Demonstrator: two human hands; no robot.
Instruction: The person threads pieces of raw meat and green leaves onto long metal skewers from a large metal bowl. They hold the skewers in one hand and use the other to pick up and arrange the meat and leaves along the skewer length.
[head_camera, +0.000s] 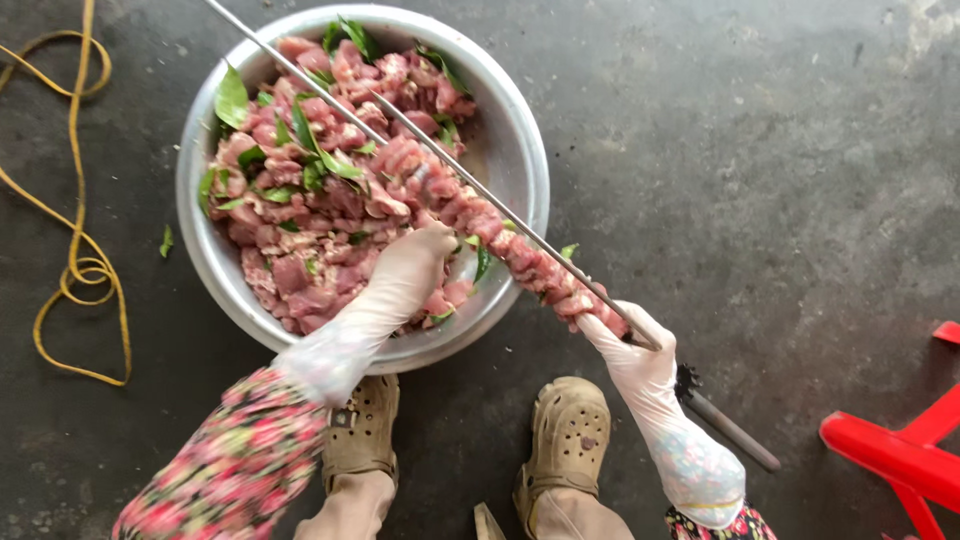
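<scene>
Nearest my view, at the bottom centre of the frame, I see two tan perforated clogs (565, 440) planted on the dark concrete floor (760, 180), with floral sleeves running up from either side.

My right hand (635, 350), in a thin translucent glove, is clenched around the lower end of a long flat metal skewer (470, 180), just above its dark handle (725, 425). The skewer slants from lower right to the top of the frame, apparently so its tip stays over the bowl. Raw pink meat cubes (530, 262) are threaded along its lower half.

My left hand (420, 250), also gloved, reaches into the wide round metal bowl (525, 150) at upper left. Its fingers are curled down into the meat; I cannot tell whether they have pinched a piece.

The bowl holds a heap of chopped raw meat (310, 220) mixed with green leaves (232, 98).

A yellow cord (80, 265) loops at the left edge, and a red plastic stool (900, 450) sits at lower right.
</scene>
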